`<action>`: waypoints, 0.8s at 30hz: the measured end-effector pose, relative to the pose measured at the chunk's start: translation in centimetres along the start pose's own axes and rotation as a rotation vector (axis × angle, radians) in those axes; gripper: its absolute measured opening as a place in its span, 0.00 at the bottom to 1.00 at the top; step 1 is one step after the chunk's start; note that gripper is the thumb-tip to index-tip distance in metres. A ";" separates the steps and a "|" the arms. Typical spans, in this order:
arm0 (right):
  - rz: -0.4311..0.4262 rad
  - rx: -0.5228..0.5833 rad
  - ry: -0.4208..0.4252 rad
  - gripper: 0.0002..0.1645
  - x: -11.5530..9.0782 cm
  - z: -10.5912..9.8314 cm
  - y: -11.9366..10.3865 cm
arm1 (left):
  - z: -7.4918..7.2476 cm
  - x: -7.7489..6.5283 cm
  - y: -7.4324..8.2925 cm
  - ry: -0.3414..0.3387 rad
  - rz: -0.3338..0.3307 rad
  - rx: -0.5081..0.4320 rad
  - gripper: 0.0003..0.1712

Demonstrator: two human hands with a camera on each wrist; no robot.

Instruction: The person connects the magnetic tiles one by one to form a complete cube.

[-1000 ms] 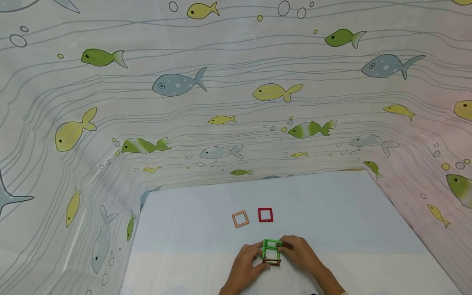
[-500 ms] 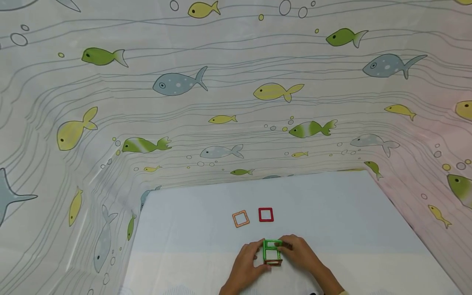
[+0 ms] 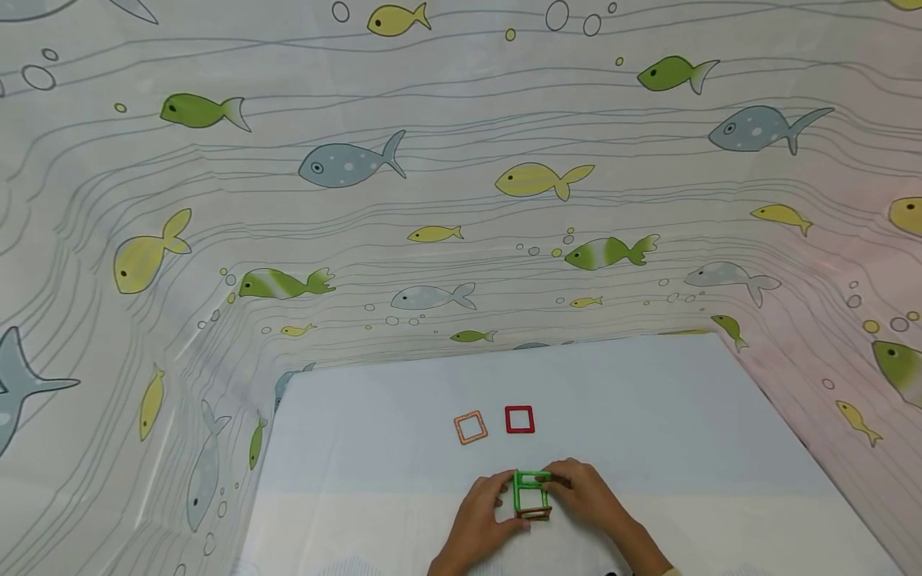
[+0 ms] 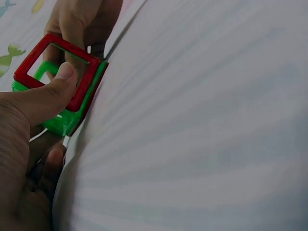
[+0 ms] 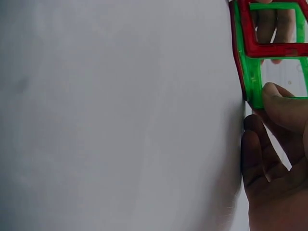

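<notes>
A small box built of square frame-shaped magnetic tiles stands on the white table between both hands. Its sides are green tiles [image 3: 516,492], and a red tile [image 4: 31,57] forms the side nearest the person. My left hand [image 3: 479,512] grips the box from the left, its thumb lying across the red tile in the left wrist view. On the other side, my right hand [image 3: 585,492] pinches a green side [image 5: 250,72] between thumb and fingers. Another red strip shows along the bottom against the table. Some of the right fingers are hidden behind the box.
Farther back on the table [image 3: 360,448] lie two flat single tiles, an orange square [image 3: 467,414] and a red square [image 3: 507,420]. A fish-patterned sheet [image 3: 432,264] rises behind the table and along both sides.
The near red side of the box and my left thumb have shifted very slightly to the right. My right hand keeps its hold, and the two loose tiles lie where they were.
</notes>
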State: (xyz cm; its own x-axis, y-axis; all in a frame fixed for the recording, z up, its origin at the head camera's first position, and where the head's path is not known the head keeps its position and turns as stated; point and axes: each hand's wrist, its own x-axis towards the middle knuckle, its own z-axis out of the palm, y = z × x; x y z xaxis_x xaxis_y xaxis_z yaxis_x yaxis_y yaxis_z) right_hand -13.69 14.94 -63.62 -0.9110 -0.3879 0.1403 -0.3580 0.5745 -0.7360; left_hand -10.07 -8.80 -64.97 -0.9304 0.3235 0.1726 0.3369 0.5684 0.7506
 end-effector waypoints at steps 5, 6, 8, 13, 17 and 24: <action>-0.010 0.003 0.001 0.05 0.0 0.1 0.2 | -0.1 0.0 0.1 0.000 -0.001 0.004 0.43; -0.013 0.003 0.002 0.05 0.0 0.1 0.2 | -0.1 0.0 0.1 -0.004 -0.005 0.006 0.43; -0.016 0.004 0.003 0.05 0.0 0.1 0.2 | -0.1 0.0 0.2 -0.012 -0.017 0.007 0.44; -0.004 0.002 -0.003 0.06 0.0 0.0 0.0 | -0.2 0.0 0.3 -0.028 -0.022 0.008 0.49; 0.029 0.006 -0.020 0.06 0.1 0.0 -0.2 | -0.2 0.0 0.3 -0.017 0.000 0.034 0.47; 0.027 0.011 -0.036 0.08 0.3 -0.2 -0.3 | -0.1 0.0 0.3 -0.029 -0.027 0.021 0.46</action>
State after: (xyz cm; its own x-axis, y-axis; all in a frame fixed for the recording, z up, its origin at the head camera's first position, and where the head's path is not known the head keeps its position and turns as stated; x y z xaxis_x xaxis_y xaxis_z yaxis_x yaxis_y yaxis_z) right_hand -13.84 14.79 -63.22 -0.9123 -0.3981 0.0962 -0.3306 0.5772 -0.7467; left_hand -9.97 -8.71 -64.70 -0.9348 0.3290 0.1337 0.3148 0.5932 0.7410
